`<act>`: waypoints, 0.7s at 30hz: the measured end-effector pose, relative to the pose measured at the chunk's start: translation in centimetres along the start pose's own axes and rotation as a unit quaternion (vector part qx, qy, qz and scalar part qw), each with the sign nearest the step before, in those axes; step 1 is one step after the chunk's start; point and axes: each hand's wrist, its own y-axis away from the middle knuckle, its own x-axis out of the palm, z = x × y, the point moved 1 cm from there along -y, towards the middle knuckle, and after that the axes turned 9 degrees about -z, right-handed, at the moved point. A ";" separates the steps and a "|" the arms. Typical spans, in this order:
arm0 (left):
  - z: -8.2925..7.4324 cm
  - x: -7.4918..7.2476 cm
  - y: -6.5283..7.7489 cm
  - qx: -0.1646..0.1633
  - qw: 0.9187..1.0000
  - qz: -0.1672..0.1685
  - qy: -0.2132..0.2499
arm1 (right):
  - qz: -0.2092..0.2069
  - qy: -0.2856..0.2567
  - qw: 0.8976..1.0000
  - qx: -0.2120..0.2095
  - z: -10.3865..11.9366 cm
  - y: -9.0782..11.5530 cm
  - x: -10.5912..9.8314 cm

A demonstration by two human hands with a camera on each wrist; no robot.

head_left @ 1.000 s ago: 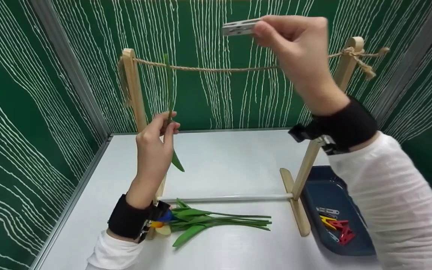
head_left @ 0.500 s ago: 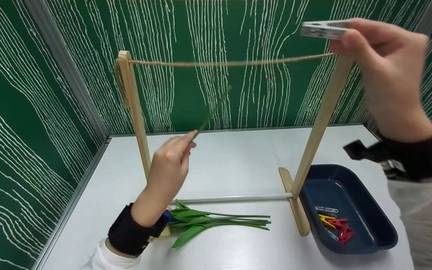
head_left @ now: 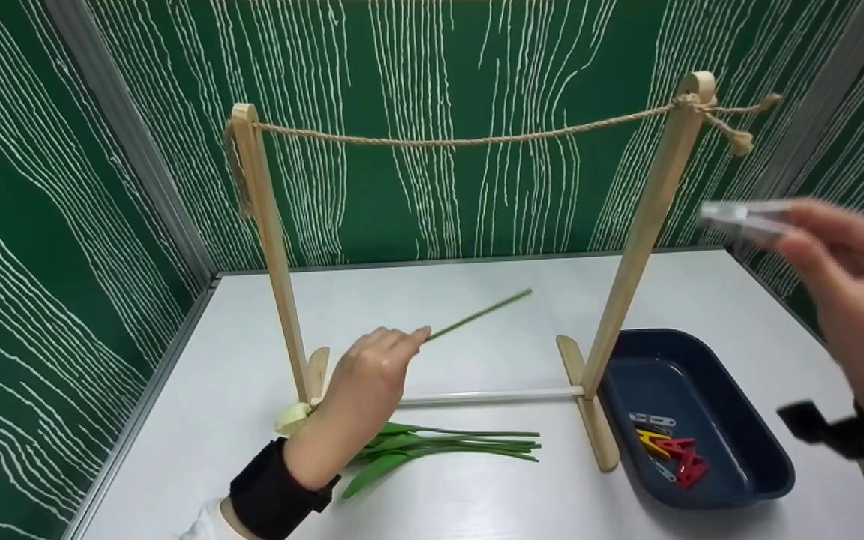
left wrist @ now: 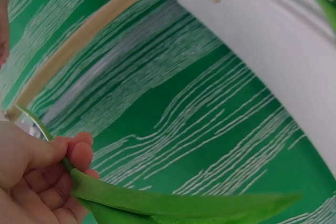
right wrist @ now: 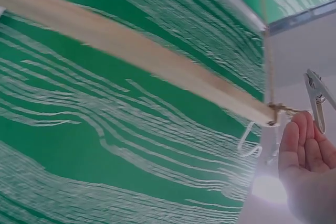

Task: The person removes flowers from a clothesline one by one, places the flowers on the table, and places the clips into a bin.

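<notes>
In the head view my left hand (head_left: 372,367) grips a green flower stem (head_left: 478,313), whose bare end points up and to the right. The left wrist view shows its long green leaf (left wrist: 184,202) below the fingers. A pale yellow bloom (head_left: 293,418) shows past the left wrist, roughly in line with the stem. At the right, my right hand (head_left: 863,292) pinches a grey clothespin (head_left: 739,214), blurred in the head view. That clothespin stands out from the fingertips in the right wrist view. Both hands are below the rope (head_left: 432,142).
The rope hangs between two wooden posts (head_left: 646,232) joined low down by a white rod (head_left: 492,394). Several green-leaved stems (head_left: 477,442) lie on the white table (head_left: 432,502). A dark blue tray (head_left: 739,420) holds red, yellow and grey clothespins (head_left: 679,448).
My left hand has moved right and down, away from the rope, and the stem has tipped from upright to slanting right. My right hand has moved right and down, still holding the clothespin.
</notes>
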 end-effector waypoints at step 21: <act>-1.7 7.2 6.6 0.065 0.974 0.200 -0.083 | 0.192 0.313 0.925 0.098 -14.9 12.9 -1.2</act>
